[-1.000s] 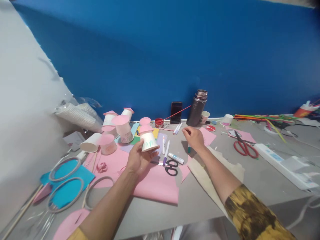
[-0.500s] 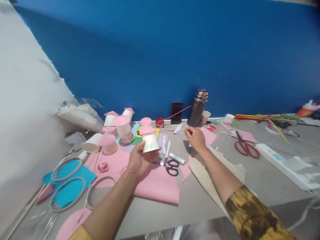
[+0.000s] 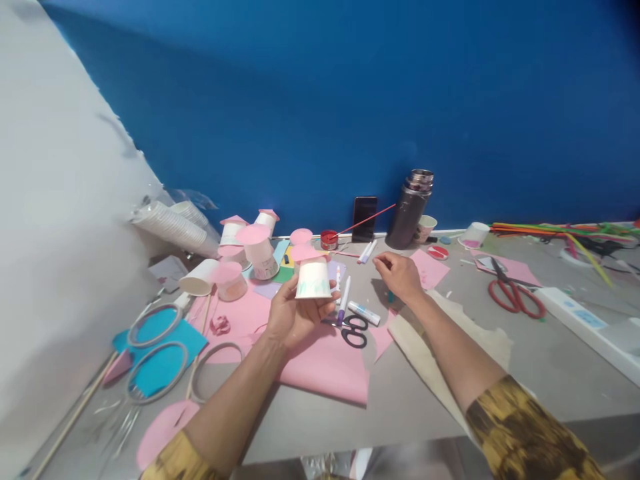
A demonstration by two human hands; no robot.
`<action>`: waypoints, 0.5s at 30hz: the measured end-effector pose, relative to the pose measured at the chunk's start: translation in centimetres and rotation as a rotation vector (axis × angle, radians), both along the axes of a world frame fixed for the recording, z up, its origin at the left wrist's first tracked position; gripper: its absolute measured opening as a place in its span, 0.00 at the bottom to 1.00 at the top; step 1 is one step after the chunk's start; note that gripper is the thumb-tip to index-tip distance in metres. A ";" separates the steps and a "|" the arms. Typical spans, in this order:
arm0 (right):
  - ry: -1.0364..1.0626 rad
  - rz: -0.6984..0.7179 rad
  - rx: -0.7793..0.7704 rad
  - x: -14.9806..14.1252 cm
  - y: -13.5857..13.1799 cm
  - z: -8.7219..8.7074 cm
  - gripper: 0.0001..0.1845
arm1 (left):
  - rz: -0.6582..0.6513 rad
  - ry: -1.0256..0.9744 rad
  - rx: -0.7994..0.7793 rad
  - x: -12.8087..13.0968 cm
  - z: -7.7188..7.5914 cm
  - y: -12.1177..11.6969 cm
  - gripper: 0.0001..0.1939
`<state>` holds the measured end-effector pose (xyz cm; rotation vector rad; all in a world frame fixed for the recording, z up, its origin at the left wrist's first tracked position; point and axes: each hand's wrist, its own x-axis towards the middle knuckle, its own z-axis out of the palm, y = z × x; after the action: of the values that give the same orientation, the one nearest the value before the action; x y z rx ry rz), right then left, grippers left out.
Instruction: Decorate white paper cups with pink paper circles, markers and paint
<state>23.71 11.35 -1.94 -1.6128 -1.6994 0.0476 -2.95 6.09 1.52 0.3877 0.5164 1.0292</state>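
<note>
Blue wall [image 3: 320, 100] at the back; grey table [image 3: 400, 417] below. Pink sheet [image 3: 330, 373] across the near middle, pale cloth [image 3: 480, 330] partly beneath the right forearm. Dark flask [image 3: 407, 217] upright near the wall, phone [image 3: 365, 219] propped to its left.

Left hand [image 3: 295, 317]: palm up, fingers curled under and around a white paper cup [image 3: 313, 279]. Right hand [image 3: 403, 275]: tips of thumb and forefinger drawn together, other fingers folded, no contact with the cup. Red scissors [image 3: 511, 288] farther right; black-handled scissors [image 3: 353, 329] between the forearms.

Cup position: raised above the table, mouth down, long axis nearly upright, left of the right hand. Left hand nearer, in contact; open gap to the right hand. Pink disc [image 3: 309, 253] on the upper end; faint green strokes near the rim. Pink-topped cups [image 3: 257, 250] behind, to the left.

Smallest: teal-ended marker [image 3: 391, 295], just below the right hand, seemingly gripped; cannot tell capped from bare.
</note>
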 end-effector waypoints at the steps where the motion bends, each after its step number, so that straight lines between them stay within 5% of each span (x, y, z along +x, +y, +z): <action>1: -0.004 0.003 -0.002 0.0 0.0 0.0 0.12 | 0.000 0.005 -0.001 0.1 0.0 0.0 0.25; 15: -0.037 -0.139 -0.058 1.3 0.2 0.8 0.12 | -0.058 -0.012 0.044 0.0 0.0 -0.3 0.23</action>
<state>25.05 11.58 -1.15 -1.7811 -1.6226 -0.0014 -2.97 5.83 1.49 0.4325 0.4695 0.9872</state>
